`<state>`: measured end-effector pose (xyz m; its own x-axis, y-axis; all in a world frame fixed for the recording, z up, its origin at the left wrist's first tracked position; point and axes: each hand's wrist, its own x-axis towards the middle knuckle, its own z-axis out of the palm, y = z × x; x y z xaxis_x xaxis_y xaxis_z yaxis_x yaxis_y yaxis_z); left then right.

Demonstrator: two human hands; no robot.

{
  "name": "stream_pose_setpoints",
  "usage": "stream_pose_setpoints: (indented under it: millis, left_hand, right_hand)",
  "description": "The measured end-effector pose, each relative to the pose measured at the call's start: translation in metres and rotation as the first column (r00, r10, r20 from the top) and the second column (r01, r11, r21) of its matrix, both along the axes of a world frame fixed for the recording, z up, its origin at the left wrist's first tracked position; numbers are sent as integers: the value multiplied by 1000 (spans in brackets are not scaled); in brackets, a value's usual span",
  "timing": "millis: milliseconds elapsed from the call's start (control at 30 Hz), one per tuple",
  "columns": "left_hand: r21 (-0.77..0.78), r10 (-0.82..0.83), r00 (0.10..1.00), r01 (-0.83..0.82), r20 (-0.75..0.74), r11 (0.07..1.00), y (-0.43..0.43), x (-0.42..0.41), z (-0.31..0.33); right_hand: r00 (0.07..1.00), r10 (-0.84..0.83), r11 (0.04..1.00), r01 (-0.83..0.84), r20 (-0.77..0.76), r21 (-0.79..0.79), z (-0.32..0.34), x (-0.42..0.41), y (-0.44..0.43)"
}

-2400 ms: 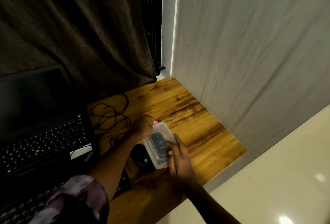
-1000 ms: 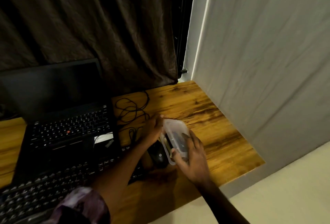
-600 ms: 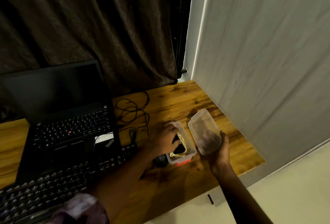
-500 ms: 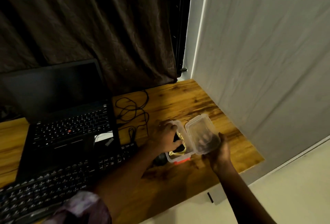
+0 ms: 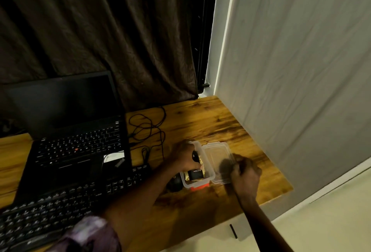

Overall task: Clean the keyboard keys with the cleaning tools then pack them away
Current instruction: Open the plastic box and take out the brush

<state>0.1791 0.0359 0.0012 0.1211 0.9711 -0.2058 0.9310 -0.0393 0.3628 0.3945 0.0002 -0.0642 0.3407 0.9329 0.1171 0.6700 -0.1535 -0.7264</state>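
Kit box open, cleaning not yet begun

On the wooden desk (image 5: pixel 200 123), the black keyboard (image 5: pixel 60 211) lies at eight o'clock, seemingly untouched. The clear box (image 5: pixel 209 173) sits at centre, its lid (image 5: pixel 215 156) off at three o'clock. The left hand (image 5: pixel 185 158) curls round a dark tool inside; the right hand (image 5: pixel 246 176) looks loosely closed at the lid's edge, its grip unclear. Cleaning and packing remain.

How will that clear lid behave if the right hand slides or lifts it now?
The clear lid looks thin and see-through, so probably light and a bit flexible. Lying flat on the wooden desk, it should slide rather than roll. The right hand rests at its near edge, beside the open container.
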Motion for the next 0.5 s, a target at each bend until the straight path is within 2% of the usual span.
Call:
stream_pose_setpoints:
  millis: [200,267,333,400,433,500]
  left_hand:
    - [13,70,979,-74,192,997,-9,-1,7]
    - [33,134,936,-153,324,988,-11,-1,11]
    - [23,220,827,-271,518,962,-13,-2,17]
    - [-31,287,660,-371,694,928,-17,-9,24]
    - [-69,299,570,-390,765,918,-21,-14,29]
    - [-117,277,409,-374,869,920,-35,-22,41]
  right_hand:
    - [985,159,953,-135,-70,270,35,-26,-12]
    - [971,225,916,-184,-77,357,47,-35,-17]
    - [954,287,884,-228,-88,408,55,-44,-18]
    - [915,367,878,-281,-169,387,64,-55,-18]
    - [875,414,883,-321,-249,342,68,-61,-17]
    - [739,508,861,-454,-442,230,78,-75,-19]
